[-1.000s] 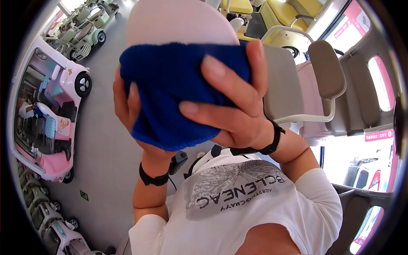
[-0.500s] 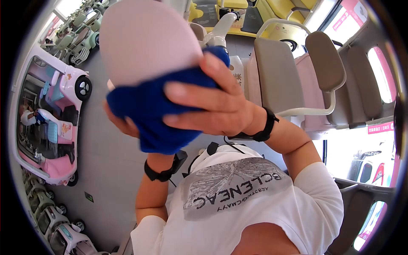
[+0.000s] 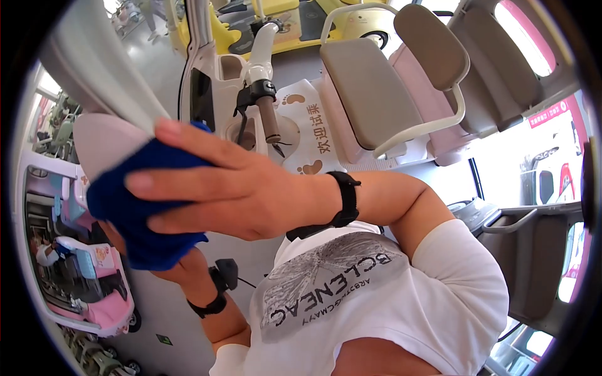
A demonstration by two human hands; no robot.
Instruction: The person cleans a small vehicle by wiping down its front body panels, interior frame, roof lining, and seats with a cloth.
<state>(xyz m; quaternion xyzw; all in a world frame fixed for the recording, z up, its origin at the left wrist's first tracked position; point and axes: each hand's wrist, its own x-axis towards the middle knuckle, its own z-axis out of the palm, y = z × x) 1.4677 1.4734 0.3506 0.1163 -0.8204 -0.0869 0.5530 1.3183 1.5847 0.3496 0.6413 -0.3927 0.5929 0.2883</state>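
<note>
My right hand (image 3: pixel 213 188) lies over a bunched blue cloth (image 3: pixel 160 247), its fingers bent across it. The cloth is wrapped around the lower part of a pale pink rounded piece (image 3: pixel 106 143) at the left. My left hand (image 3: pixel 175 269) is under the cloth and largely hidden by it; only the part near the wrist and an edge of the fingers show, closed against the cloth. Both wrists wear black straps.
A handlebar grip (image 3: pixel 268 119) and a brown seat (image 3: pixel 370 91) stand ahead. A pale pillar (image 3: pixel 103 59) rises at the upper left. A pink vehicle (image 3: pixel 110 313) stands left, a yellow one (image 3: pixel 345 28) beyond.
Both hands, the cloth and the pink piece have shifted to the lower left of the view. The view has turned, so the handlebar, the footprint-marked floor and the pillar show more.
</note>
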